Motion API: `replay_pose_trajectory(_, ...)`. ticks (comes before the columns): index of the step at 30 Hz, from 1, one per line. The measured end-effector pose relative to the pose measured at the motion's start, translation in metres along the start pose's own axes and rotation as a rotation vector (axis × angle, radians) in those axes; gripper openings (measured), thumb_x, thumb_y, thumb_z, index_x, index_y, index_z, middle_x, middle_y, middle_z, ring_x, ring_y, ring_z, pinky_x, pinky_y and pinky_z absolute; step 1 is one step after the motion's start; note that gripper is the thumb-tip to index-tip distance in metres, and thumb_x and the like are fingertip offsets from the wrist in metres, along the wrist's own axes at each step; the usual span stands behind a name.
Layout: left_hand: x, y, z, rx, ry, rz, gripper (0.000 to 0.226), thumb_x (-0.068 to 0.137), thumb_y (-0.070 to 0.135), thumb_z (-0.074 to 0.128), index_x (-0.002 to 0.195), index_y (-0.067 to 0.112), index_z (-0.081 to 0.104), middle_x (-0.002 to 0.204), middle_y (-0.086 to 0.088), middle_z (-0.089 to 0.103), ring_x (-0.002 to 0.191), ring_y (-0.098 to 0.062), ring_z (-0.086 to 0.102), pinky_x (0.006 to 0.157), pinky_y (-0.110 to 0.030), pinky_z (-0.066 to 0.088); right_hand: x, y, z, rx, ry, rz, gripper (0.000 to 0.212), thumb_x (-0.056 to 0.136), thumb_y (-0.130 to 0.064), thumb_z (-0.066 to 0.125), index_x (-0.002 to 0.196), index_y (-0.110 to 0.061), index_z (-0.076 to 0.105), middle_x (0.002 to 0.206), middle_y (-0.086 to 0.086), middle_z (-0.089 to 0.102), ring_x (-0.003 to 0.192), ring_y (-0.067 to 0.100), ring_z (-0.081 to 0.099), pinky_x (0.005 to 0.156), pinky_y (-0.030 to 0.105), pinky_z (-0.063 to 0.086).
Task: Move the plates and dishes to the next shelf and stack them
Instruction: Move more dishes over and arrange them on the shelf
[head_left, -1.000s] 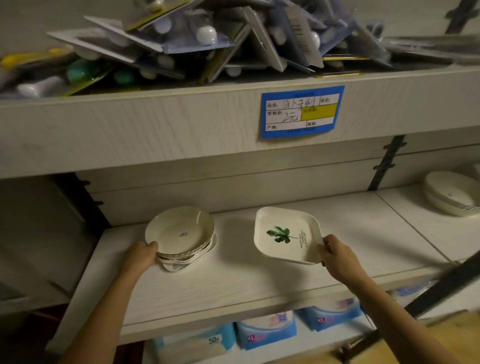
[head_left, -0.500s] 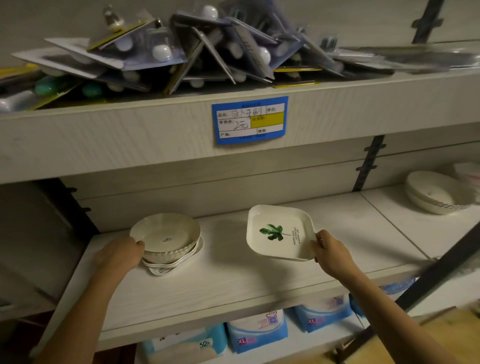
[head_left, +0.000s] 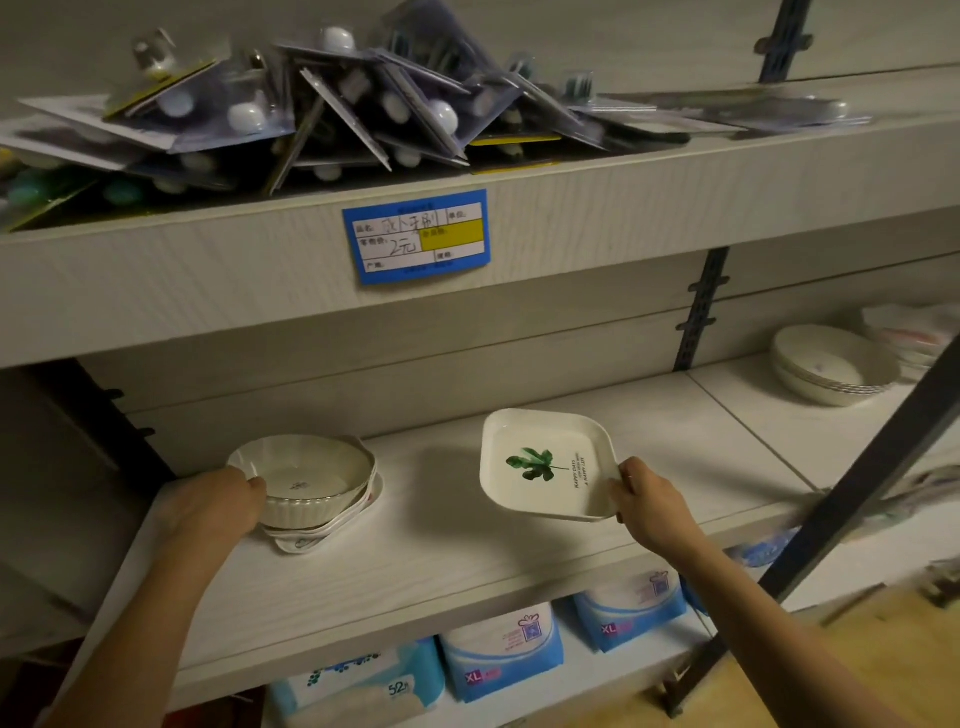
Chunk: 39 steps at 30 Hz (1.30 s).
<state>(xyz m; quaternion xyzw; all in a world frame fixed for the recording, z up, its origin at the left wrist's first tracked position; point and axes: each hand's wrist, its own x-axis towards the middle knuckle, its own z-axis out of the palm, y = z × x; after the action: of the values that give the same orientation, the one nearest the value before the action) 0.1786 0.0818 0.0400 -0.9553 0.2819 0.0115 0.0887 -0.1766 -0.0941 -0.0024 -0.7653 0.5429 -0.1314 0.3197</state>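
Dark bar (head_left: 857, 493) beside bowl stack (head_left: 831, 364)

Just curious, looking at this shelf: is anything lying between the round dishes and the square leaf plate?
No. The head view shows only bare shelf board between the round dishes and the square leaf plate.

One camera sits on the person's head; it looks forward and down; the pale wooden shelf (head_left: 441, 566) is close.

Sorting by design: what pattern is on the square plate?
The square plate shows a green leaf on white; head view.
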Motion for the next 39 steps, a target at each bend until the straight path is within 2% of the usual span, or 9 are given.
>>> replay_pose_trajectory(8,0.01,-0.005,0.02,-0.281,-0.065,-0.046,0.039,0.095,0.018,0.033,0.1,-0.011,0.059,0.1,-0.028,0.06,0.093,-0.036,0.056,0.072,-0.03,0.034,-0.008,0.006,-0.004,-0.004,0.0,-0.009,0.009,0.097,-0.019,0.036,0.094,-0.014,0.044,0.085,0.004,0.057,0.066,0.012,0.049,0.051,0.019,0.032)
replay_pose_trajectory(11,0.006,-0.006,0.023,-0.388,-0.097,-0.093,0.04,0.094,0.018,0.032,0.101,-0.011,0.058,0.11,-0.03,0.057,0.092,-0.035,0.052,0.076,-0.033,0.036,-0.009,0.006,-0.004,-0.003,-0.003,-0.003,0.01,0.097,-0.02,0.036,0.095,-0.014,0.044,0.086,0.004,0.057,0.069,0.014,0.05,0.052,0.02,0.034)
replay_pose_trajectory(14,0.0,-0.006,0.02,-0.316,-0.048,-0.097,0.041,0.094,0.024,0.032,0.102,-0.004,0.061,0.112,-0.024,0.061,0.098,-0.033,0.055,0.082,-0.033,0.042,-0.008,0.006,-0.003,0.005,-0.008,0.006,0.01,0.097,-0.02,0.037,0.096,-0.014,0.044,0.088,0.005,0.057,0.074,0.018,0.054,0.056,0.022,0.038)
replay_pose_trajectory(18,-0.008,0.001,0.005,-0.25,-0.046,-0.072,0.041,0.097,0.022,0.032,0.108,-0.006,0.06,0.113,-0.025,0.061,0.096,-0.032,0.055,0.069,-0.029,0.034,-0.008,0.004,0.0,0.009,-0.012,0.015,0.01,0.097,-0.02,0.037,0.096,-0.014,0.044,0.089,0.006,0.058,0.076,0.019,0.055,0.06,0.025,0.041)
replay_pose_trajectory(22,-0.003,-0.003,0.0,-0.292,-0.102,-0.066,0.044,0.098,0.021,0.029,0.114,-0.011,0.054,0.119,-0.029,0.056,0.111,-0.036,0.054,0.086,-0.033,0.042,-0.007,0.003,0.001,0.011,-0.012,0.007,0.009,0.097,-0.02,0.037,0.096,-0.014,0.044,0.089,0.005,0.058,0.075,0.018,0.055,0.059,0.024,0.042)
replay_pose_trajectory(27,-0.003,-0.005,-0.001,-0.421,-0.052,-0.074,0.042,0.096,0.018,0.029,0.098,-0.012,0.058,0.096,-0.029,0.057,0.086,-0.033,0.053,0.072,-0.033,0.037,-0.008,0.003,-0.001,0.014,0.0,0.004,0.011,0.097,-0.019,0.036,0.096,-0.013,0.045,0.088,0.007,0.059,0.075,0.02,0.056,0.059,0.025,0.042)
replay_pose_trajectory(32,-0.004,0.006,-0.009,-0.512,-0.085,0.031,0.04,0.094,0.018,0.032,0.091,-0.009,0.061,0.101,-0.031,0.061,0.091,-0.038,0.056,0.07,-0.034,0.036,-0.014,0.01,-0.012,0.031,0.018,0.012,0.009,0.097,-0.02,0.037,0.097,-0.014,0.045,0.089,0.005,0.058,0.079,0.022,0.057,0.065,0.029,0.045)
replay_pose_trajectory(36,-0.019,0.032,-0.016,-0.641,-0.092,0.165,0.033,0.095,0.011,0.037,0.078,-0.006,0.059,0.081,-0.024,0.061,0.085,-0.037,0.057,0.07,-0.036,0.037,-0.026,0.024,-0.028,0.056,0.049,0.032,0.009,0.097,-0.02,0.038,0.096,-0.015,0.046,0.086,0.002,0.057,0.083,0.025,0.061,0.08,0.042,0.054)
replay_pose_trajectory(39,-0.035,0.058,-0.021,-0.752,-0.103,0.247,0.039,0.095,0.017,0.039,0.06,0.005,0.053,0.062,-0.015,0.055,0.069,-0.029,0.053,0.062,-0.033,0.033,-0.04,0.043,-0.044,0.092,0.076,0.053,0.007,0.098,-0.021,0.039,0.094,-0.018,0.044,0.083,-0.004,0.051,0.074,0.013,0.056,0.073,0.031,0.052)
